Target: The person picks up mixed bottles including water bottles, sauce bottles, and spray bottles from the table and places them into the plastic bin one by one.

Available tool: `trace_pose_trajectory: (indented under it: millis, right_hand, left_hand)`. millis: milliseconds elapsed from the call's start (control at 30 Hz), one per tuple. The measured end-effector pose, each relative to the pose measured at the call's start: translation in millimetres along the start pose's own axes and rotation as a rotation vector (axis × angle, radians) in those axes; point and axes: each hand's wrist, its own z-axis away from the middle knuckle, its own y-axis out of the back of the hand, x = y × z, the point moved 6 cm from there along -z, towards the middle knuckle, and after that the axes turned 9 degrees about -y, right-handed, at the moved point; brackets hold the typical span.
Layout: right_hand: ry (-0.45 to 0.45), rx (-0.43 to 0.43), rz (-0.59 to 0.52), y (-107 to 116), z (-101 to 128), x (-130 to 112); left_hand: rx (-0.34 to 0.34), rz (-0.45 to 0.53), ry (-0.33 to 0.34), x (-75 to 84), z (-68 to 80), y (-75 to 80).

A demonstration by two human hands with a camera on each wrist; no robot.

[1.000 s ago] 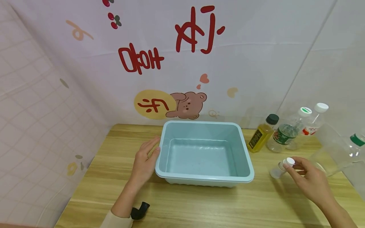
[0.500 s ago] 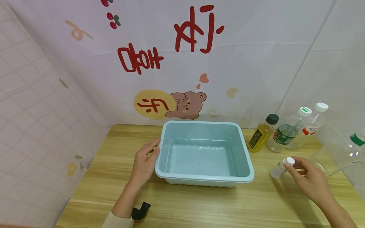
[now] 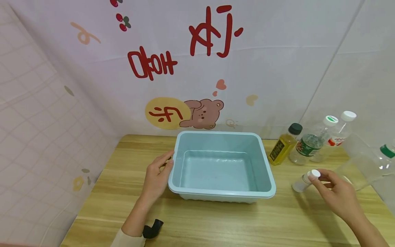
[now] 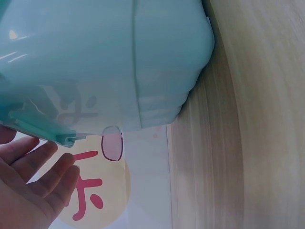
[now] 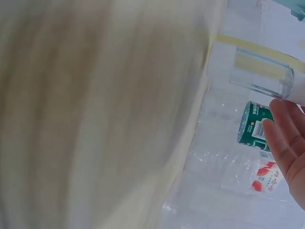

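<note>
My right hand (image 3: 337, 193) pinches a small clear bottle (image 3: 300, 184) by its white cap (image 3: 315, 174). In the right wrist view, that bottle (image 5: 262, 74) lies sideways across the picture, and a gap shows between its base and the tabletop. A light blue plastic basin (image 3: 222, 193) stands on the table between my hands, with nothing in it. My left hand (image 3: 158, 176) is at the basin's left side, fingertips at the rim. From the left wrist, its fingers (image 4: 59, 183) look loosely extended below the rim, with the thumb mostly out of frame.
Behind the right hand stand a yellow oil bottle (image 3: 281, 147) with a dark cap, a green-labelled bottle (image 3: 310, 144) and a red-and-white-labelled one (image 3: 336, 140). A large clear bottle (image 3: 365, 168) is at the far right. A black curved object (image 3: 153, 229) lies beside the left forearm.
Both hands, the basin and the small bottle stay almost in place. The right hand shifts the bottle's cap end very slightly up and to the right.
</note>
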Motion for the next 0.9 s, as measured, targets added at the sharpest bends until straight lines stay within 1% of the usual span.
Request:
trace_pose_trajectory:
  millis: [100,333,467,567,800,900]
  right_hand:
    - [0.009,0.017,-0.023,4.2,-2.4,-4.7]
    - [-0.011,0.052,-0.045,15.2,-4.3,-14.1]
    - [-0.012,0.088,-0.073,21.6,-3.9,-20.6]
    - [0.001,0.11,-0.086,23.7,-3.6,-27.3]
    - [0.082,0.18,-0.113,32.7,-7.3,-47.1]
    - [0.092,0.193,-0.112,35.8,-9.9,-56.1]
  left_hand:
    - [0.001,-0.001,-0.004,0.4,-0.4,0.3]
    - [0.001,-0.002,-0.005,0.2,-0.6,0.6]
    - [0.0,0.0,-0.002,0.1,-0.6,-0.2]
    - [0.0,-0.002,0.0,0.1,-0.5,-0.6]
    - [0.0,-0.006,-0.002,1.3,-0.5,-0.6]
    - [0.003,-0.012,0.003,1.5,-0.2,0.5]
